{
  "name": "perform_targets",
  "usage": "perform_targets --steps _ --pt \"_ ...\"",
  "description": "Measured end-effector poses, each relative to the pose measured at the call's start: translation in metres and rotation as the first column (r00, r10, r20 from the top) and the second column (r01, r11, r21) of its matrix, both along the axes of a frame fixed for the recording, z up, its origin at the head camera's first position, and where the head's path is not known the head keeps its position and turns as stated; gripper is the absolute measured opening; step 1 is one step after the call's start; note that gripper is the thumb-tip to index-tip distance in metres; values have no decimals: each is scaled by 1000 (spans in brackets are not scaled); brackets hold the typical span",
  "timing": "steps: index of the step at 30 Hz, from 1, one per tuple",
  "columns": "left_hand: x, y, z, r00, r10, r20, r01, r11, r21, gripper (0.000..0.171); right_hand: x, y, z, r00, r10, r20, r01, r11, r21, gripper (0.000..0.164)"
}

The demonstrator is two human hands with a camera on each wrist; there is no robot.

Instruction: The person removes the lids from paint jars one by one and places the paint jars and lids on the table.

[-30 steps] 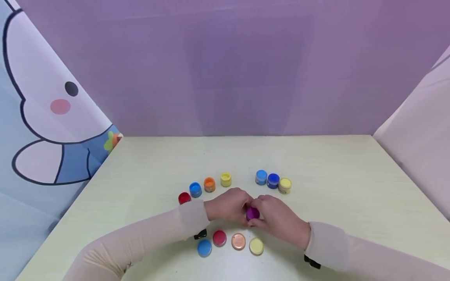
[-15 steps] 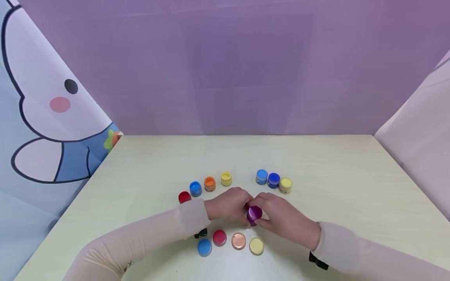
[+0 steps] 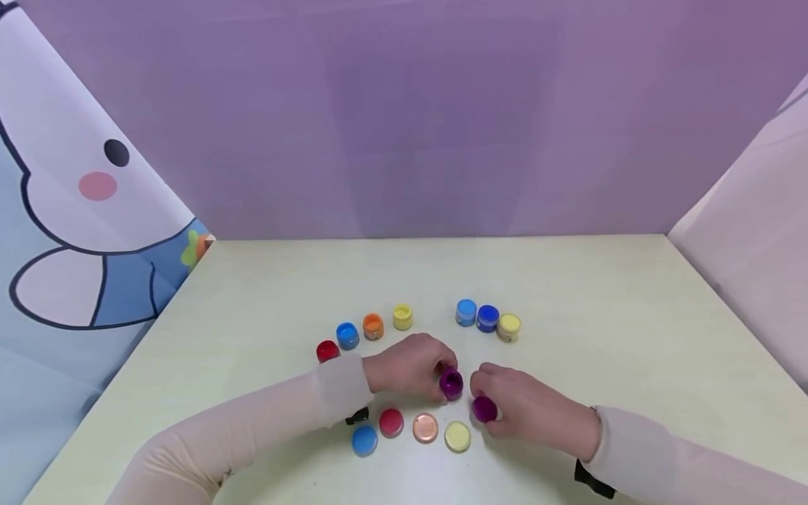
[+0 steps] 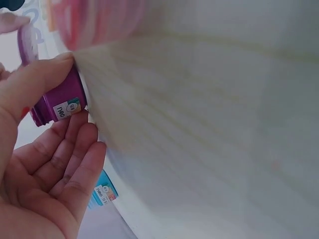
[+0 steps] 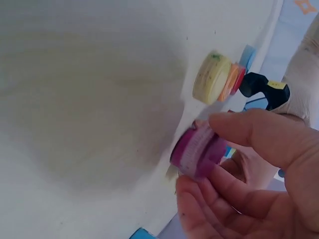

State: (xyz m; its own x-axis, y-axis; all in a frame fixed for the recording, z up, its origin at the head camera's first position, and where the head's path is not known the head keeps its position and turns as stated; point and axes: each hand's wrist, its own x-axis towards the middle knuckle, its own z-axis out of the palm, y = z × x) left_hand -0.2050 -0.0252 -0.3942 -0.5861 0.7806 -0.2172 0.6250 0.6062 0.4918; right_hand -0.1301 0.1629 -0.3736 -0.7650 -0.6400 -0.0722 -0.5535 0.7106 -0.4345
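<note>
My left hand [image 3: 413, 368] grips a small purple paint jar [image 3: 451, 386], its top uncovered and dark inside. In the left wrist view the thumb presses one side of the labelled jar [image 4: 65, 97], with the fingertips at its other side. Just to the right, my right hand [image 3: 536, 405] pinches the purple lid [image 3: 485, 409] between thumb and fingers, apart from the jar. The right wrist view has this lid [image 5: 197, 152] tilted on its side, close to the table.
Nearer me lie a blue lid [image 3: 364, 440], red lid [image 3: 391, 423], peach lid [image 3: 426, 427] and yellow lid [image 3: 457, 436]. Uncovered jars, red [image 3: 327, 351] to yellow [image 3: 402, 317], curve behind my left arm. Three lidded jars [image 3: 488, 319] stand at back right.
The purple lid has come off the jar. My right hand has carried it right and toward me, while the left hand keeps hold of the jar in nearly the same place.
</note>
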Motion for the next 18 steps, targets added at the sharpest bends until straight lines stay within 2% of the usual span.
perform_targets --steps 7,18 --pt "0 -1 4 1000 -9 -14 9 1000 -2 22 9 -2 -6 999 39 30 -41 998 43 27" --pt "-1 0 -1 1000 -9 -13 9 1000 -10 24 16 -3 -15 999 50 -18 -49 997 65 28"
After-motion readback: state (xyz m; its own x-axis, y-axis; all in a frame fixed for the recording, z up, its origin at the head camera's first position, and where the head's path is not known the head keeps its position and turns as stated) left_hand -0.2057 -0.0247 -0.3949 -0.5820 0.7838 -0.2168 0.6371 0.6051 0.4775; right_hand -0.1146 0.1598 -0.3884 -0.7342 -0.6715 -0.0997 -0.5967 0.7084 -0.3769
